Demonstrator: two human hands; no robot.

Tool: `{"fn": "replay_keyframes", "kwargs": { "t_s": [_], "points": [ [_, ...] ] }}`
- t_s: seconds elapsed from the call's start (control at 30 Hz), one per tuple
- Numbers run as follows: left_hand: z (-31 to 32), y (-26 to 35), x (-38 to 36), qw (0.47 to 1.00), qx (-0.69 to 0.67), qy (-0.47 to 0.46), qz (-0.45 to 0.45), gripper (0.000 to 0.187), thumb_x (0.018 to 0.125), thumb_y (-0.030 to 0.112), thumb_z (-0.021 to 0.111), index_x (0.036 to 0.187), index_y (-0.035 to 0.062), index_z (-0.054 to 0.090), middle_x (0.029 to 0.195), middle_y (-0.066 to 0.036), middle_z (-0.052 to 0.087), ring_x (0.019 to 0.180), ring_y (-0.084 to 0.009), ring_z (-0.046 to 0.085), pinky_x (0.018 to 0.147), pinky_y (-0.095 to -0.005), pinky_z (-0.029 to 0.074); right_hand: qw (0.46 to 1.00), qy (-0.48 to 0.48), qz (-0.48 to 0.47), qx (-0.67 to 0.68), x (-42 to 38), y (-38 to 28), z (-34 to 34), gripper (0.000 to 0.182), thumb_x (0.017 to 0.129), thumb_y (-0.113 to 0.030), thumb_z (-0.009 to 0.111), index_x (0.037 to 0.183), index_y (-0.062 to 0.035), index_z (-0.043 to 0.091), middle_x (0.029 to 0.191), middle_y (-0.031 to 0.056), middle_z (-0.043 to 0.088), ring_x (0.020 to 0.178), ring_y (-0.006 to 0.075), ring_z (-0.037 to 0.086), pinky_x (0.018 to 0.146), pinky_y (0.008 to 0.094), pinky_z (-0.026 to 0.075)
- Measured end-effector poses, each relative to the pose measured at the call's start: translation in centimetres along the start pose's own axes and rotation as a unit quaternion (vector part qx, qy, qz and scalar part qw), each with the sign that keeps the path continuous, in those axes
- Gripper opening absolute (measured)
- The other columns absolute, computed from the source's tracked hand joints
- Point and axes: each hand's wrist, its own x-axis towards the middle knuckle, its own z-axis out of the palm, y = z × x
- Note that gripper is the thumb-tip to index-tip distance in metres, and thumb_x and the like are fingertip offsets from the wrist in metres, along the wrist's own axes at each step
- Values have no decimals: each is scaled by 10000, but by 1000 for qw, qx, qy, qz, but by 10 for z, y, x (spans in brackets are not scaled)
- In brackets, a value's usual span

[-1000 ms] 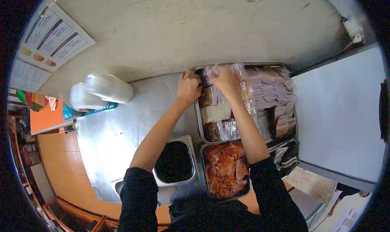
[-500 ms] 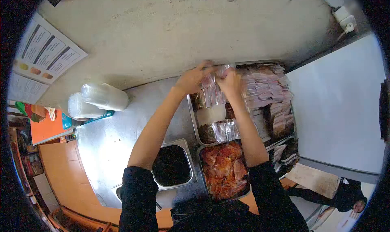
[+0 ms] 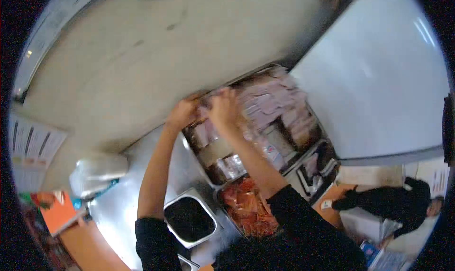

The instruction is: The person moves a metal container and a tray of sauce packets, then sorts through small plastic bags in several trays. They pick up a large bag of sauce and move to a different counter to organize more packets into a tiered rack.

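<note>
L hand (image 3: 182,114) at abt 10 o'clock of view centre, over the tray's 10 o'clock corner, knuckles up, fingers bent inward twd the R hand. R hand (image 3: 225,112) just beside it, nr 12, wrist bent a bit, fingers pointing up twd 12. Both sets blurred: fingers look partly curled, but can't tell how far open or if either has hold of anything. Forearms reach up from abt 7 (L, steep) & 5 (R, slanting); black sleeves (image 3: 308,219) to abt the elbows.

Task stuff: plastic packets (image 3: 279,102) in rows inside the big tray (image 3: 192,152), mostly twd 2 o'clock, some under/nr the hands & more at tray's 7 side.

Desk (image 3: 118,204) = shiny metal, bare w/ bright glare twd 8. On it: tray of red food (image 3: 249,207) at 6, just beside big tray; sq. metal tub (image 3: 208,209) at 7, dark inside. Small tray w/ dark items (image 3: 313,169) at 4. Stacked clear tubs (image 3: 99,174) at 8.

Room: stained wall (image 3: 142,57) at 10–11, printed sheet (image 3: 38,138) at 9, orange board (image 3: 57,214) nr 8, big white panel (image 3: 374,81) at 2. Another person (image 3: 403,202) in black at 4, well apart.
</note>
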Motion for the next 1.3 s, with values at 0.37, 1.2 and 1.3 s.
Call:
{"fn": "replay_keyframes", "kwargs": {
  "t_s": [0.37,1.2,1.3],
  "points": [
    [45,-36,-85,984,105,137,-33,376,720,61,702,1052,-17,544,988,-182,605,1079,-395,497,926,-477,392,992,114,40,29,2,-5,57,152,804,-123,506,758,-61,637,872,141,602,1033,322,499,898,473,351],
    [22,3,-67,977,141,83,-138,353,663,175,743,960,80,578,953,-126,624,993,-320,571,878,-459,411,995,9,-100,-30,13,-1,4,239,757,-296,643,795,-63,679,1030,165,591,1027,306,524,813,421,407],
    [21,2,-64,966,230,54,-108,326,637,238,748,902,101,615,972,-109,629,1012,-304,553,915,-484,373,992,-55,-114,-27,17,4,8,234,728,-274,657,794,-51,687,982,153,622,995,306,545,798,437,415]
  ]
}}
